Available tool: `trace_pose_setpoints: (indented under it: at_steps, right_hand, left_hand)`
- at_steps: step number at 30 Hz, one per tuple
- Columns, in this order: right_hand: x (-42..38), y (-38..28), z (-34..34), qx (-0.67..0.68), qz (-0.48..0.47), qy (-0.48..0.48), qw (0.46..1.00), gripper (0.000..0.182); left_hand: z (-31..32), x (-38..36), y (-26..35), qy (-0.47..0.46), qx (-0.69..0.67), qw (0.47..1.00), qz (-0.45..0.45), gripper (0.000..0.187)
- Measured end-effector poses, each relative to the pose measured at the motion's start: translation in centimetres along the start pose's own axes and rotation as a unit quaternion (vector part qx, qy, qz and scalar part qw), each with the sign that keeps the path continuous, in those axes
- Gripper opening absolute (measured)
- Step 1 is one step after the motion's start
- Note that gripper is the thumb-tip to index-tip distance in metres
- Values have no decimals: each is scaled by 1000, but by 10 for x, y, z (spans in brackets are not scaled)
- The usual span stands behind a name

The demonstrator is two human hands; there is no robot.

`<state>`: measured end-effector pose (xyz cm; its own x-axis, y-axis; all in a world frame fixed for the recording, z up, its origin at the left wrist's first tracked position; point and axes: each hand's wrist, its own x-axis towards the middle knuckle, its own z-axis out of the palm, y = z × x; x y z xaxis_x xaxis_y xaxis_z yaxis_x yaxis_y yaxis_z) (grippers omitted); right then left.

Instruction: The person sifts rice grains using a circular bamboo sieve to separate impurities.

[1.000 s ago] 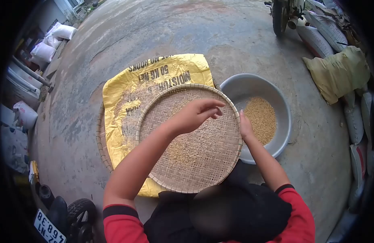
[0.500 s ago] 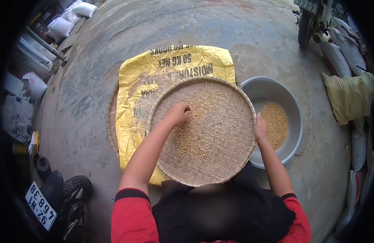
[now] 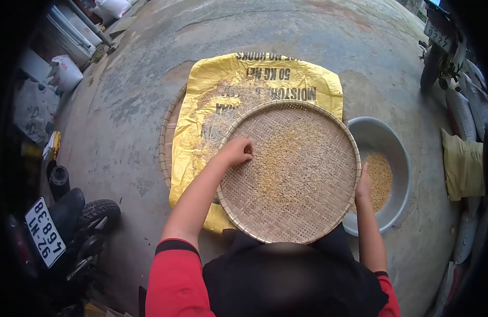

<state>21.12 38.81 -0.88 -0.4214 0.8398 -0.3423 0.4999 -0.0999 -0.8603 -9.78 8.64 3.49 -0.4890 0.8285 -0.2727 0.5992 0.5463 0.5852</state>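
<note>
The motorbike at near left and another motorbike at far right are cut by the dark border. The yellow sack hides most of a 2nd tray at left. The round tray, in the middle, covers part of the sack and the left edge of the basin. The right hand clasps its right rim, some fingers hidden; the left hand is curled over its left side, and I cannot tell if it pinches grain.

Your yellow sack reads "NO HOOKS", "50 KG NET", "MOIST"; the left motorbike plate, "92-N1 468.38"; the right motorbike plate, "9227".
</note>
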Motion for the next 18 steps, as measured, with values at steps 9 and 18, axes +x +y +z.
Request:
trace_pose_setpoints:
  at_steps: [9, 18]
  right_hand:
    - [-8, -11, 2, 21, 22, 4, 1000, 71]
    - [-4, -5, 2, 21, 4, 10, 1000, 69]
  left_hand:
    - [10, 8, 0, -3, 10, 1000, -10, 13]
    - [16, -3, 4, 29, 72, 997, 24, 12]
